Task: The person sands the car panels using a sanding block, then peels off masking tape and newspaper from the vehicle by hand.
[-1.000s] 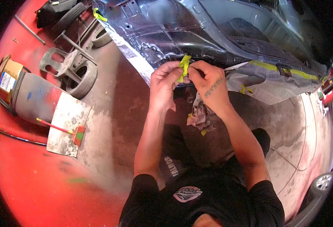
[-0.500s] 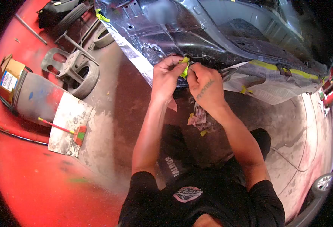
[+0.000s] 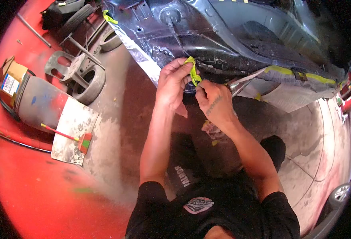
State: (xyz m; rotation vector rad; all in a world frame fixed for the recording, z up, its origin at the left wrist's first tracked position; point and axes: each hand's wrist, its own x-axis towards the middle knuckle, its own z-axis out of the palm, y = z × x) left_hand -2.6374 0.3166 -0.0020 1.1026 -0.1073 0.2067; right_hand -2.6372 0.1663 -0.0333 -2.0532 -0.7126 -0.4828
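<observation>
A crumpled strip of yellow masking tape point(image 3: 193, 70) runs between my two hands, just in front of the dark car body point(image 3: 199, 44). My left hand point(image 3: 170, 81) pinches its upper part between thumb and fingers. At the strip's lower end, my right hand point(image 3: 216, 101) has its fingers closed on the tape. To the right of that hand, masking paper point(image 3: 287, 89) hangs from the body edge, held along its top by a yellow tape line point(image 3: 317, 75). Crumpled paper with yellow bits point(image 3: 213, 131) shows below my right wrist, partly hidden by the forearm.
On the left are a grey plastic chair point(image 3: 66, 65), a tire point(image 3: 88, 84), a drum point(image 3: 38, 101) with a box point(image 3: 13, 84) on it, and a small broom point(image 3: 84, 142) on a stained board point(image 3: 70, 115). A cable point(image 3: 303, 171) lies on the floor at right.
My right hand has moved slightly down and away from the left, and more of the yellow tape shows stretched between them. The masking paper edge near the right hand has shifted.
</observation>
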